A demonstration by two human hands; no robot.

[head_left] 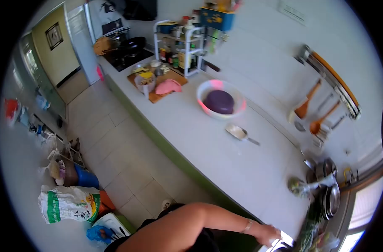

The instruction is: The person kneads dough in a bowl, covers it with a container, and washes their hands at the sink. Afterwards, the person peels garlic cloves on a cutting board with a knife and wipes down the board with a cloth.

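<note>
My left hand (268, 234) is at the bottom right, beside a shiny metal edge (286, 242) at the counter's end. A band circles its wrist. Blur and glare hide its fingers, so whether it holds anything is unclear. My right hand is out of view. On the white counter (187, 138) stands a pink-rimmed bowl (202, 105) with a purple, rounded thing (219, 102) in it. Nearer lies a metal scoop (237, 132) with white contents.
A wooden board (158, 97) carries a pink cloth-like item (168, 86) and containers. Behind it stands a bottle rack (187, 42), with a pan (134, 44) on the stove. Pots (326, 170) and greens (309, 227) are at right; a white sack (71, 203) is on the left.
</note>
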